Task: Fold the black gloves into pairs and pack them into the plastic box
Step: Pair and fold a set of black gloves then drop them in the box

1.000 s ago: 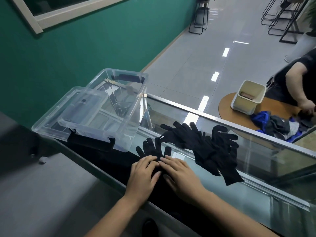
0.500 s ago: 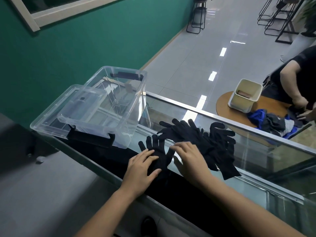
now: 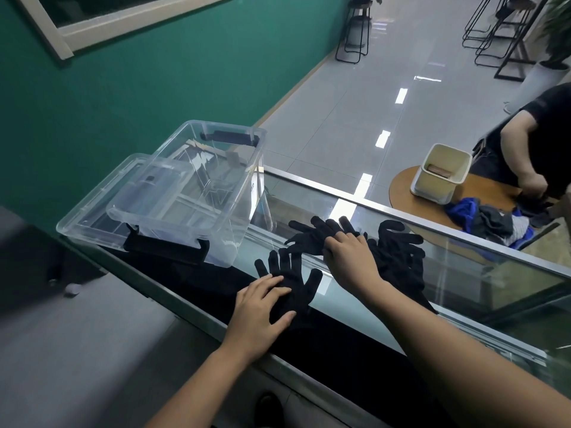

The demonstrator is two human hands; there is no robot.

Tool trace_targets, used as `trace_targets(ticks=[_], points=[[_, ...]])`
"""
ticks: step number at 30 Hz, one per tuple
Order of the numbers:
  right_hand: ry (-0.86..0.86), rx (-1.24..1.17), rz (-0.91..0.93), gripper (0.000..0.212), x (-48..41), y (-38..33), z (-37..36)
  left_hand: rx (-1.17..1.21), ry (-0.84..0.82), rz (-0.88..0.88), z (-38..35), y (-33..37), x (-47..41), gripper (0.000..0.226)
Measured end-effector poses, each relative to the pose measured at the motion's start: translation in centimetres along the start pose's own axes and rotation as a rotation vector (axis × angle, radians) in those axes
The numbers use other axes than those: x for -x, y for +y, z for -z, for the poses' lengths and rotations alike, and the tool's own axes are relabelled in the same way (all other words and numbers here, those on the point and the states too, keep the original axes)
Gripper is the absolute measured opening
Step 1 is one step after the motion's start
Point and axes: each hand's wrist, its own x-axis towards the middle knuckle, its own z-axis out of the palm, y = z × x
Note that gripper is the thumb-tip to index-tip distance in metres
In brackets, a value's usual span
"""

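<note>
Left hand (image 3: pixel 262 307) flat, fingers spread, pressing single black glove (image 3: pixel 296 282) at bench (image 3: pixel 463 288) near edge. Right hand (image 3: pixel 350 257) just beyond, fingers curled, gripping glove pile (image 3: pixel 398 251) mid-bench. Clear plastic box (image 3: pixel 234 211) open at left end, lid (image 3: pixel 89 211) partly under it.

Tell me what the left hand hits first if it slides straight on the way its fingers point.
The left hand rests flat on a glove. Past that glove's tips, the first thing looks to be the pile of gloves, close to the right hand gripping it; depth is unclear.
</note>
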Motion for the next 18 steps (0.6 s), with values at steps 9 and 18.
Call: trace_targets(ticks=[9, 18], points=[[-0.025, -0.655, -0.366, 0.012, -2.4, -0.9, 8.5, 0.352, 0.093, 0.16, 2.7, 2.9, -2.7, 0.023], [-0.195, -1.528, -0.657, 0.017, -2.3, -3.8, 11.5, 1.305, -0.143, 0.634, 4.4, 6.9, -6.8, 0.055]])
